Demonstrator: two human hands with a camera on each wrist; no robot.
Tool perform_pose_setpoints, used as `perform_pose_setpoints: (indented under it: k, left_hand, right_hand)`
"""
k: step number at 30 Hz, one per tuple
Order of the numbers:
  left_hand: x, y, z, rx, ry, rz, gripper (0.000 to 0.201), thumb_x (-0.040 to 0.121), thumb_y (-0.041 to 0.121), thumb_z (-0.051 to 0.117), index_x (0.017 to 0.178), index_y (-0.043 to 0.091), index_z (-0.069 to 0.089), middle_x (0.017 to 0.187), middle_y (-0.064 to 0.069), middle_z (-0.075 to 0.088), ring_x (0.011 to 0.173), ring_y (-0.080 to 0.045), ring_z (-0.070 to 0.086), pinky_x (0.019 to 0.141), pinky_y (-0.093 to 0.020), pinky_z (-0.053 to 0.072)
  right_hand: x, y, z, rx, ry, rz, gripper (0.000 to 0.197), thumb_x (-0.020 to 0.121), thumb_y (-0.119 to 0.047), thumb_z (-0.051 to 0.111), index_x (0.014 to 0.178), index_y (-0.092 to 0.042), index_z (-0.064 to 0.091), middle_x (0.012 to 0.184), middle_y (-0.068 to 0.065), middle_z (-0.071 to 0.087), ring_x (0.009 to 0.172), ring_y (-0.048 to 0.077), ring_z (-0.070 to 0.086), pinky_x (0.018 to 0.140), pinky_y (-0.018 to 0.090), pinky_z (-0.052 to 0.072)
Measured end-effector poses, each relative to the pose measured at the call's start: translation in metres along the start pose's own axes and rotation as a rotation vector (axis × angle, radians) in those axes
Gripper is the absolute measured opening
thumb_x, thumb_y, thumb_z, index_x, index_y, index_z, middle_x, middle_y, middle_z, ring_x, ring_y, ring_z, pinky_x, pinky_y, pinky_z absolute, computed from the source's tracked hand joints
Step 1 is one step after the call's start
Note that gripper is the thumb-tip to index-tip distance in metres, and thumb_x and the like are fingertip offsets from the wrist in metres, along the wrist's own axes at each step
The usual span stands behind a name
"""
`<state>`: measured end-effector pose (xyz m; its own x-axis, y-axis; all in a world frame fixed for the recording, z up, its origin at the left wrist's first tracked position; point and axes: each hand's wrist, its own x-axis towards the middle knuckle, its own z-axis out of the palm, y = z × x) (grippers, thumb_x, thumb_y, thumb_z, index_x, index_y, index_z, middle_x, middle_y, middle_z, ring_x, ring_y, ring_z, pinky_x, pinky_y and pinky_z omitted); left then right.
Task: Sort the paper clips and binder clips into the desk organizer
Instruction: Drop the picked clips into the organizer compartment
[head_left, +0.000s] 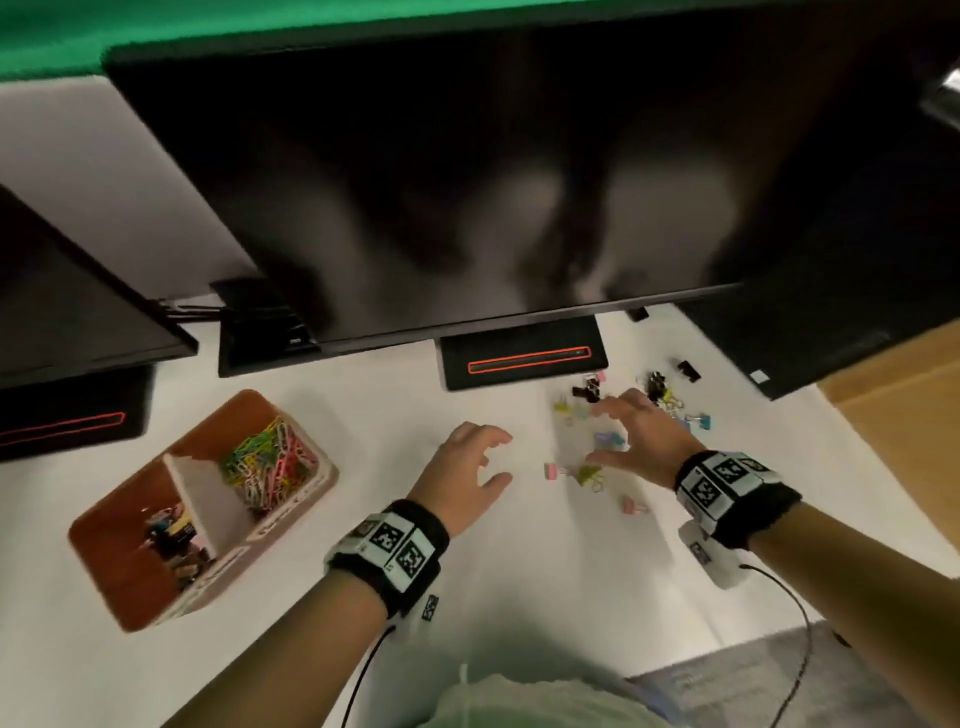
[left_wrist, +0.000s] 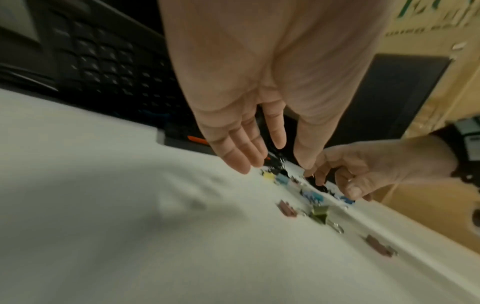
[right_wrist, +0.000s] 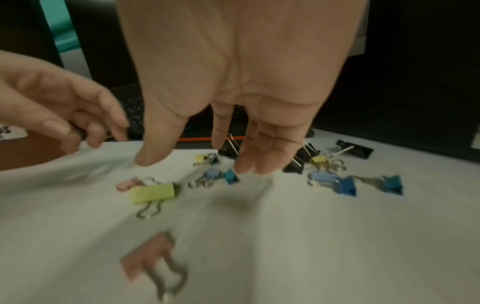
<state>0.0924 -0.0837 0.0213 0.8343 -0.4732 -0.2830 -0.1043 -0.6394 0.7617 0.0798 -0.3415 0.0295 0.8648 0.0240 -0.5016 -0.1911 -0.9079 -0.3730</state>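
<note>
Head view: the left hand (head_left: 467, 465) sits at frame centre above the white desk (head_left: 545, 571), fingers loosely spread and holding nothing. The right hand (head_left: 641, 439) is to its right, fingers and thumb spread wide over the scattered binder clips (head_left: 670, 402), also holding nothing. Neither hand touches a clip as far as the views show.

The desk organizer (head_left: 208, 506), a brown box with a white divider, stands at the left of the frame, well apart from both hands. Its upper compartment holds a heap of coloured paper clips (head_left: 270, 462); its lower compartment holds a few binder clips, partly hidden by the divider.

Loose binder clips lie right of centre:
- A pink binder clip (head_left: 550, 471) and a yellow-green binder clip (head_left: 589, 474) lie just beside each other, between the two hands.
- A second pink clip (head_left: 631, 504) lies lower, near the right wrist.
- Black, yellow and blue clips cluster beyond the right fingertips, near the monitor base (head_left: 522, 358).

Right wrist view: the spread fingers (right_wrist: 255, 156) hang above a light blue clip (right_wrist: 215, 175), with the yellow-green clip at lower left and dark blue clips (right_wrist: 345, 186) at right. The views are motion-blurred.

A dark monitor (head_left: 467, 182) fills the upper frame of the head view.
</note>
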Motion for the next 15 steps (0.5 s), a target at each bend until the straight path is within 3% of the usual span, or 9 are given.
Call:
perform_pose_setpoints:
  k: [5,9,12,15]
  left_hand:
    - [0.035,0.018,0.051,0.125,-0.146,-0.048,0.038,0.081,0.023,0.064,0.117,0.025,0.053,0.117,0.002,0.047,0.099,-0.016,0.052,0.089,-0.031,0.047]
    - [0.051,0.019,0.079,0.177,-0.122,-0.091,0.030,0.081,0.020,0.065,0.111,0.019,0.058,0.111,0.001,0.047,0.094,-0.016,0.052,0.090,-0.030,0.046]
    - [0.056,0.015,0.085,0.209,-0.050,-0.110,0.011,0.082,0.016,0.063,0.094,0.016,0.063,0.098,0.002,0.048,0.088,-0.017,0.053,0.086,-0.032,0.048]
    - [0.057,0.012,0.084,0.207,-0.015,-0.149,0.006,0.080,0.017,0.067,0.085,0.016,0.064,0.089,0.003,0.048,0.087,-0.017,0.052,0.082,-0.029,0.046]
  right_hand:
    - [-0.003,0.027,0.003,-0.037,-0.148,-0.047,0.078,0.067,-0.058,0.071,0.132,-0.030,0.039,0.132,0.002,0.035,0.106,0.023,0.055,0.093,0.036,0.049]
    - [0.009,0.023,0.018,-0.052,-0.152,-0.131,0.078,0.066,-0.066,0.067,0.129,-0.031,0.038,0.126,0.000,0.030,0.099,0.022,0.055,0.089,0.037,0.051]
    - [0.018,0.017,0.025,-0.046,-0.130,-0.205,0.053,0.077,-0.048,0.067,0.119,-0.024,0.047,0.124,0.003,0.035,0.095,0.023,0.056,0.086,0.035,0.052]
    - [0.026,0.023,0.025,0.001,-0.130,-0.251,0.034,0.082,-0.024,0.066,0.112,-0.016,0.051,0.123,0.007,0.037,0.094,0.029,0.058,0.089,0.036,0.050]
